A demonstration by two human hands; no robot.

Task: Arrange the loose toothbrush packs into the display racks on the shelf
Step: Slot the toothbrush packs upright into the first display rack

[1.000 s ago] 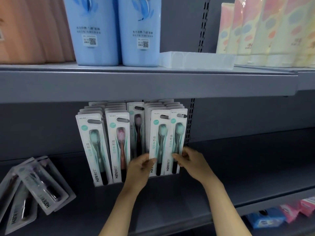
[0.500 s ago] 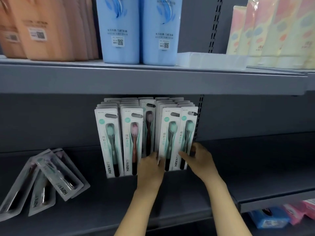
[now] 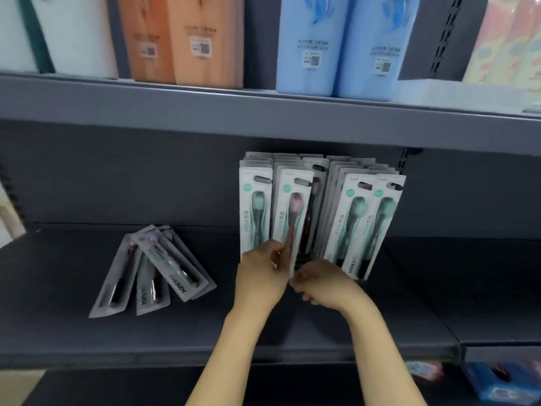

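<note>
Toothbrush packs stand upright in several rows in the display rack (image 3: 363, 275) on the middle shelf. The front pink toothbrush pack (image 3: 293, 212) leans in the second row from the left. My left hand (image 3: 262, 276) grips its lower left edge. My right hand (image 3: 326, 287) is curled at its bottom right corner, fingertips against the pack. Teal-brush packs (image 3: 355, 221) fill the right rows. A loose pile of toothbrush packs (image 3: 152, 271) lies flat on the shelf to the left of the rack.
The grey middle shelf (image 3: 439, 288) has bare room right of the rack and in front of the pile. Above it, the upper shelf (image 3: 263, 118) carries orange (image 3: 187, 39) and blue bags (image 3: 339, 45). Blue boxes (image 3: 497, 382) sit low right.
Both hands have moved left from the teal packs in the right rows to the pink pack in the second row. The view has swung left, so the rack now sits further right.
</note>
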